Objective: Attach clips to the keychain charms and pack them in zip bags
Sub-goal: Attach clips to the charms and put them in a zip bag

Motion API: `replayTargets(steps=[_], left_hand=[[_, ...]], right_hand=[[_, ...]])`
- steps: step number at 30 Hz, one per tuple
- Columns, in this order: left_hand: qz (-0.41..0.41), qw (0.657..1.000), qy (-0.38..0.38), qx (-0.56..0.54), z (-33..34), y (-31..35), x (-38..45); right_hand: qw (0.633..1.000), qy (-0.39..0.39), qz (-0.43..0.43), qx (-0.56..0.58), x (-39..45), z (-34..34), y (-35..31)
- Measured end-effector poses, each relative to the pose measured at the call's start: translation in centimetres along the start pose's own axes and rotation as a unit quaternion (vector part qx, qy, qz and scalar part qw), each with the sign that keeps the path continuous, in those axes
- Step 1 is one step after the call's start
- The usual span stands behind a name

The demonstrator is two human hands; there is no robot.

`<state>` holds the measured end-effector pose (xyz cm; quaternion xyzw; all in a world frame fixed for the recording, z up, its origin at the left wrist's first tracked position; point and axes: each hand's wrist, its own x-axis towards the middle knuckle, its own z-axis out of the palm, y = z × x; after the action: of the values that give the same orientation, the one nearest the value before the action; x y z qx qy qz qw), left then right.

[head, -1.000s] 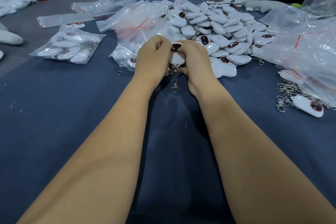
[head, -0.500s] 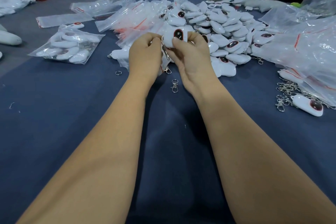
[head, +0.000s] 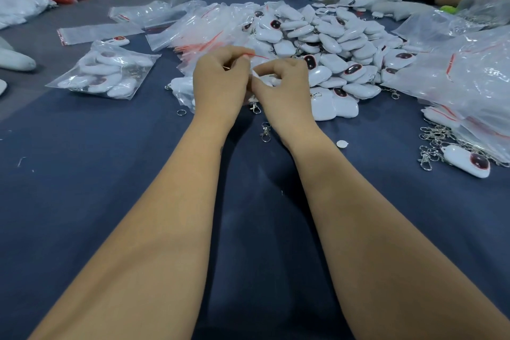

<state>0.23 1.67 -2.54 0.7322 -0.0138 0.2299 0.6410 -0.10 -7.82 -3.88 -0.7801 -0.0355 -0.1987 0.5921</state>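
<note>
Charm [head: 266,80] white, pinched between both hands above the cloth, near the pile [head: 331,44] | left hand [head: 220,83] fingers curled, apparently on its ring | right hand [head: 281,85] grips charm, steadying it for clipping | spare clip [head: 265,132] below wrists, within reach

Both hands meet, fingers curled, at the far end of two outstretched bare forearms.
The left hand [head: 220,83] and right hand [head: 281,88] sit knuckle to knuckle, backs toward the camera, fingertips pinching inward (what they grip is mostly hidden); the forearms run up from the lower corners and converge at the wrists.
</note>
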Motion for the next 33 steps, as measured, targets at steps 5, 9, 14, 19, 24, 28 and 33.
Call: replayTargets(steps=[5,9,14,19,24,28,33], left_hand=[[0.086,0.995,-0.020,0.036,0.3,0.0,-0.5],[0.109,0.993,0.008,0.039,0.1,0.2,-0.6],[0.014,0.997,-0.081,-0.001,0.0,0.6,-0.8],[-0.008,0.984,-0.090,0.156,0.3,-0.4,-0.5],[-0.029,0.980,0.098,0.170,-1.0,-0.9,0.6],[-0.006,0.974,0.227,-0.022,-2.0,-0.2,1.0],[0.033,0.993,0.098,-0.050,-1.1,0.3,0.2]], right_hand=[[0.998,-0.066,0.004,-0.021,-0.3,-0.3,-0.3],[0.997,-0.069,-0.010,-0.030,-0.4,0.1,-0.3],[0.999,0.016,-0.004,-0.038,0.1,-0.3,-0.2],[0.999,0.025,0.018,-0.040,0.0,-0.8,-0.3],[0.993,0.087,0.042,-0.069,0.4,-1.6,-0.4],[0.952,0.101,0.061,-0.283,0.8,-2.4,0.3],[0.915,0.030,0.049,-0.400,0.5,-2.5,0.9]])
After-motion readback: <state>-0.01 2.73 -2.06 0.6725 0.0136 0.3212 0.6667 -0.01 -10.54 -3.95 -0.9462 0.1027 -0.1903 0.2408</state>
